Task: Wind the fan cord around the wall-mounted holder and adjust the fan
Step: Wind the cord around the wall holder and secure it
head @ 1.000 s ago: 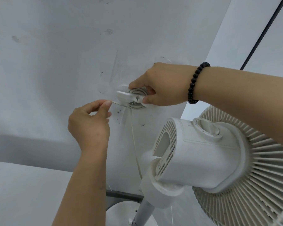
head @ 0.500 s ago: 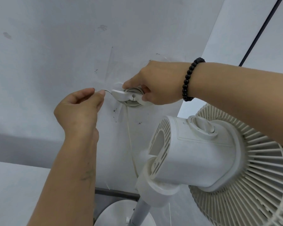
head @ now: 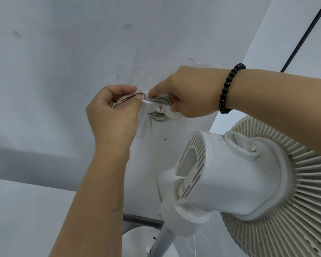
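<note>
Two hands meet at the white holder (head: 158, 108) on the wall (head: 63, 62). Left hand (head: 112, 113) pinches a loop of the thin cord (head: 127, 97) just beside it. Right hand (head: 190, 94) pinches the holder's edges. More cord hangs down behind the white fan (head: 235, 175).

My count from the head view: two hands, left hand (head: 113, 115) and right hand (head: 191, 95). One fan (head: 235, 175). One wall-mounted holder (head: 158, 109). One cord (head: 154, 151), wound in several turns; I cannot count the loops. One bead bracelet (head: 228, 88).
</note>
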A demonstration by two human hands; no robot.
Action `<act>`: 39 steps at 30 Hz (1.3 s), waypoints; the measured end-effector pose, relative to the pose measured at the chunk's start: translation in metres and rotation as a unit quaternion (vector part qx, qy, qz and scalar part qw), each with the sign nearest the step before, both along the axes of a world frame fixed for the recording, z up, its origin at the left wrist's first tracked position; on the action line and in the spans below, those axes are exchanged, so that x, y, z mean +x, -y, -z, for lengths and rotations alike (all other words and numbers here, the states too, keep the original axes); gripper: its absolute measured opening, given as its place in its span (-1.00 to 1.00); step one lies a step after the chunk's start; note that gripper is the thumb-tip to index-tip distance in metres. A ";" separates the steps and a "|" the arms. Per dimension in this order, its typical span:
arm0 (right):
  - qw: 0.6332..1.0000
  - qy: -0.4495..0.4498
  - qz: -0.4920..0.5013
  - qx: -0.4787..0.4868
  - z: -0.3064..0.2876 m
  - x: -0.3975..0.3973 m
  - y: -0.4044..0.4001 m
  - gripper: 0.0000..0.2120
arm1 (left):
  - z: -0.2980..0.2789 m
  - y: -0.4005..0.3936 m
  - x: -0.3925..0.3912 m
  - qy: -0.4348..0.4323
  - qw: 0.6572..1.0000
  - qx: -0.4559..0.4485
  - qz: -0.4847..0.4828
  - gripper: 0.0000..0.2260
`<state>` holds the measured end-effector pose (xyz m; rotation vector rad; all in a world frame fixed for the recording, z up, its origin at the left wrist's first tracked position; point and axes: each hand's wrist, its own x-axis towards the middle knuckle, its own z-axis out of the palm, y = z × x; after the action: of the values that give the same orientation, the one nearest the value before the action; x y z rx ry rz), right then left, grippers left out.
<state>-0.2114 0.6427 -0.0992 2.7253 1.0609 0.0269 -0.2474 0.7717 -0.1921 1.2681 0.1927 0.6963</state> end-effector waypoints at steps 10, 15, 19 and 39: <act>0.995 0.074 -0.008 0.061 0.001 -0.003 0.001 -0.65 | -0.012 0.012 -0.015 0.038 0.982 0.159 0.097 -0.65; 0.992 0.088 -0.033 0.080 -0.005 -0.003 -0.005 -0.71 | -0.023 0.002 -0.019 -0.001 0.977 0.176 0.122 -0.68; 0.992 0.106 -0.039 0.059 -0.006 -0.005 -0.008 -0.86 | -0.030 -0.002 -0.025 -0.029 0.973 0.175 0.147 -0.71; 0.990 0.053 0.039 0.126 -0.012 0.003 -0.002 -0.84 | -0.021 -0.018 -0.022 -0.257 0.925 0.216 0.178 -0.81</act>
<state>-0.2085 0.6449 -0.0868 2.9482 0.9803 0.3097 -0.2692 0.7897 -0.1713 1.8429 0.2341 0.0740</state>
